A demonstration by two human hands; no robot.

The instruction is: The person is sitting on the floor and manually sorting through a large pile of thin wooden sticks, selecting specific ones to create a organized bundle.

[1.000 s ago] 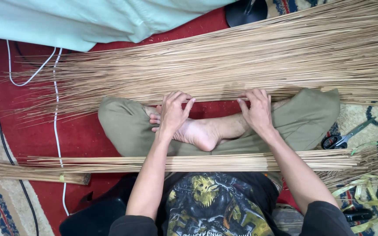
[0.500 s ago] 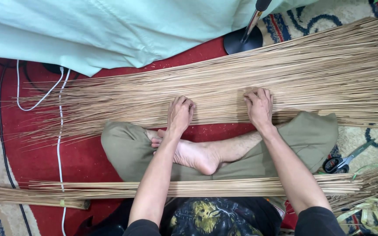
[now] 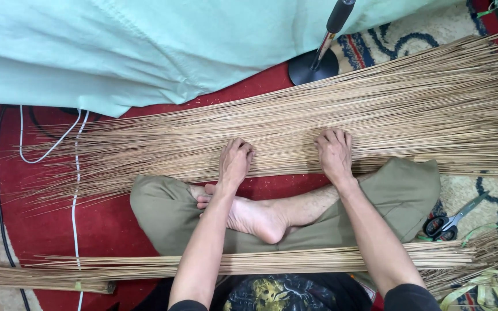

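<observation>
1. Head view, the work: the person sits cross-legged on a red mat [image 3: 47, 224], and both hands are on the near edge of a wide layer of sticks [image 3: 376, 115] fanned across the floor in front of the knees.
2. Head view, left hand [image 3: 236, 162]: its fingers are curled tight, a closed grip that seems to pinch a few sticks at the layer's edge.
3. Head view, right hand [image 3: 334, 152]: it lies well apart from the left, knuckles raised and fingertips pressed down on the sticks. I cannot tell whether this grip encloses any.
4. Head view, step in hand: by my judgement, a small share is being parted or gathered from the loose layer.
5. Head view, what a next move calls for: both hands acting evenly, since the sticks are long, thin and crossed over each other and would likely snag or bend.
6. Head view, around: a second bundle [image 3: 260, 264] lies across the lap, scissors [image 3: 448, 222] lie beside the right knee, and a stand [image 3: 312, 66] and a green cloth [image 3: 145, 46] are beyond the layer.
</observation>
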